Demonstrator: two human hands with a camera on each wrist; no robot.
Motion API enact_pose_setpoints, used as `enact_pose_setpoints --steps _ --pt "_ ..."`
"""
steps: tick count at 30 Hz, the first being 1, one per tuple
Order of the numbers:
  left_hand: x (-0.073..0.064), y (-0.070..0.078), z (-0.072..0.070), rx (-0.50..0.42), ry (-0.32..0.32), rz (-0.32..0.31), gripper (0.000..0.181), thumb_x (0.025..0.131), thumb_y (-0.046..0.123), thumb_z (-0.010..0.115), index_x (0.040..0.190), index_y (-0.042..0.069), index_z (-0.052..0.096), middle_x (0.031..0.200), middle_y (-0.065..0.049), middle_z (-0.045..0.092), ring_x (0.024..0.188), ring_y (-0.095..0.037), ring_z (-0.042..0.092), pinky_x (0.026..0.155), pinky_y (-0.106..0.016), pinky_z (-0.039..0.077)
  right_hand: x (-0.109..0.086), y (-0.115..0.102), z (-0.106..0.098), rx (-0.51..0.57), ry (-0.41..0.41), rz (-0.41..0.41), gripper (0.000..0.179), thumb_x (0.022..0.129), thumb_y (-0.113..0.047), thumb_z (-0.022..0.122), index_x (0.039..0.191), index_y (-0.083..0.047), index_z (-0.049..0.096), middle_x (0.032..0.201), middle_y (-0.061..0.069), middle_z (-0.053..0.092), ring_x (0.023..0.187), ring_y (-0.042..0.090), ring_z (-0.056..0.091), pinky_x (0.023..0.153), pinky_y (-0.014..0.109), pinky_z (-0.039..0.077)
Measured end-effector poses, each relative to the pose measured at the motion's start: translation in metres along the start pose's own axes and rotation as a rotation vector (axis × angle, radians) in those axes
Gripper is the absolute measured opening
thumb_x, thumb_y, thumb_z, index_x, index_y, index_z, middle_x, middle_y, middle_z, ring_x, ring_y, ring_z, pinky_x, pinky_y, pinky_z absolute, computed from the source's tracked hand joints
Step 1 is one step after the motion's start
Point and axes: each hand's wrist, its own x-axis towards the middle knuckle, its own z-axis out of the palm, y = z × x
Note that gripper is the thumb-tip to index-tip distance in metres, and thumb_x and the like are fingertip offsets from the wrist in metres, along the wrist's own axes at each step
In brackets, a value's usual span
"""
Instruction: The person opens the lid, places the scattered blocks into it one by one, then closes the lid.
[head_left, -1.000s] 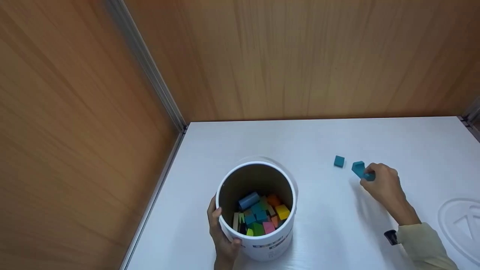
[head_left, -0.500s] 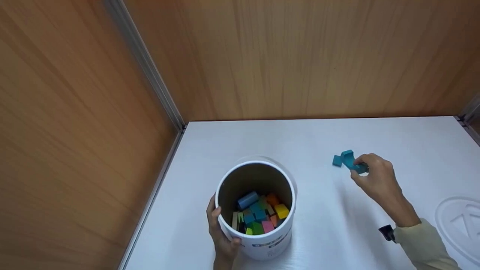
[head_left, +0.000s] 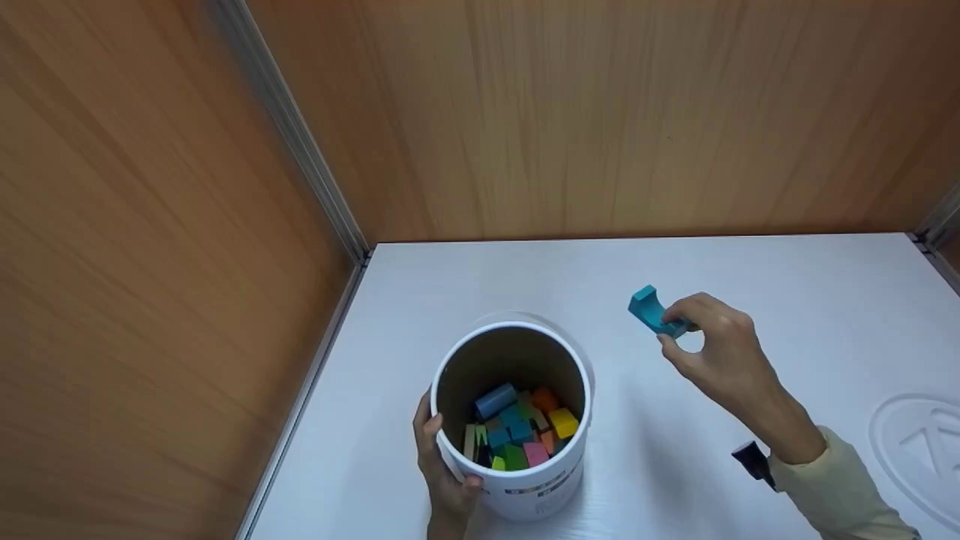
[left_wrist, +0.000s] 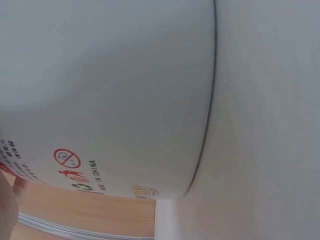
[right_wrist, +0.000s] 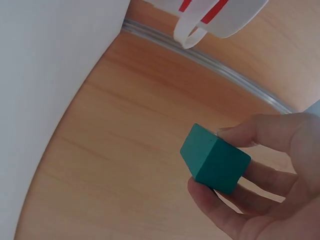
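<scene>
My right hand pinches a teal arch block between thumb and fingertips, held above the table to the right of the bucket. In the right wrist view, two flat faces of the teal block show between the fingers. A small teal cube that lay on the table earlier is out of sight; my hand and block cover that spot. My left hand holds the left side of a white bucket, fingers curved against its wall near the rim. Many coloured blocks lie inside it.
A round white lid lies on the white table at the right. Wood-look panels stand behind and at the left, joined by a metal strip. In the right wrist view, the bucket's white handle hangs at the top.
My right hand has moved left with the arch block, toward the bucket. The small teal cube, visible before, no longer shows. My left hand and the bucket stay in place.
</scene>
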Motion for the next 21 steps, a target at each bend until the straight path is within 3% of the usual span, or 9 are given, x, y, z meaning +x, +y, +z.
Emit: enact_pose_setpoints --steps 10,21 --pt "0.001 0.004 0.001 -0.003 0.001 -0.005 0.074 0.090 0.060 0.047 0.138 0.008 0.027 0.143 -0.031 0.025 0.125 -0.043 0.036 0.100 -0.042 0.042 0.005 -0.045 0.001 0.050 -0.062 -0.128 0.036 0.061 0.007 0.083 0.090 -0.006 0.067 0.094 0.006 0.063 0.085 0.017 0.065 0.071 0.036 0.057" --pt "-0.002 0.003 0.001 0.003 -0.005 -0.023 0.074 0.089 0.061 0.047 0.138 0.009 0.026 0.144 -0.029 0.025 0.124 -0.043 0.037 0.100 -0.044 0.042 0.001 -0.066 0.018 0.157 -0.195 -0.212 0.032 0.067 0.003 0.082 0.092 -0.009 0.067 0.101 0.001 0.061 0.090 0.011 0.061 0.075 0.027 0.056"
